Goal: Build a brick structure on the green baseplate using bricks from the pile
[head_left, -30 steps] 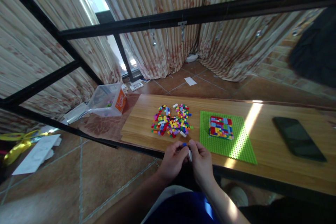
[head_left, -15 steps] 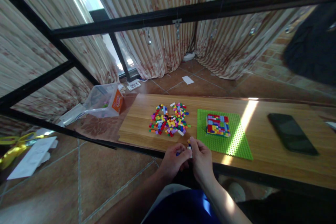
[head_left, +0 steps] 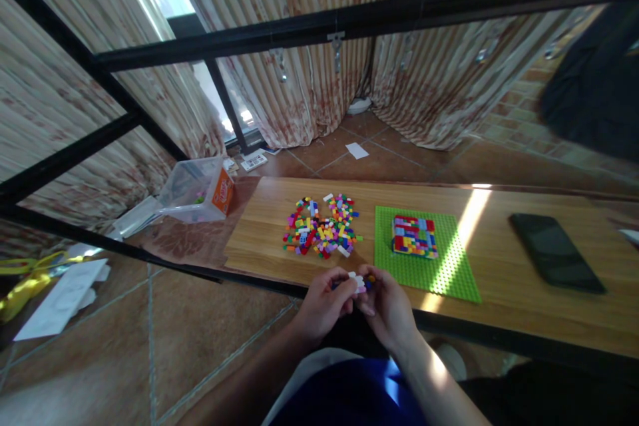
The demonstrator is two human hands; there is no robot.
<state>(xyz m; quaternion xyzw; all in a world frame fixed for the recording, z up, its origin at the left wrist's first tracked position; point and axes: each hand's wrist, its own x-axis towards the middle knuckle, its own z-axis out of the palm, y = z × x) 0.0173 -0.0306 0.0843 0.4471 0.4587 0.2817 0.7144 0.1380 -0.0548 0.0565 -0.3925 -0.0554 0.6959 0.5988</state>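
Over the table's front edge, my left hand (head_left: pixel 327 299) pinches a small cluster of toy bricks (head_left: pixel 357 283), white and pink with some blue. My right hand (head_left: pixel 388 306) closes on the cluster's other side, where blue and orange bits show between the fingers. The fingers hide much of it. Beyond my right hand lies a green baseplate (head_left: pixel 387 273), and on it sits a flat rectangular block of many-coloured bricks (head_left: pixel 414 237). A spread pile of loose bricks (head_left: pixel 324 229) lies on the wood, ahead and left of my hands.
A black phone (head_left: pixel 556 253) lies on the right part of the wooden table (head_left: pixel 494 266). At the left stands a clear plastic box (head_left: pixel 192 193) with an orange label. Black metal bars (head_left: pixel 299 40) cross in front of the curtains. Papers (head_left: pixel 64 299) lie at the lower left.
Both hands have turned slightly, and the brick cluster between them now shows its white and pink side. My right hand has lowered a little. The pile and baseplate look the same.
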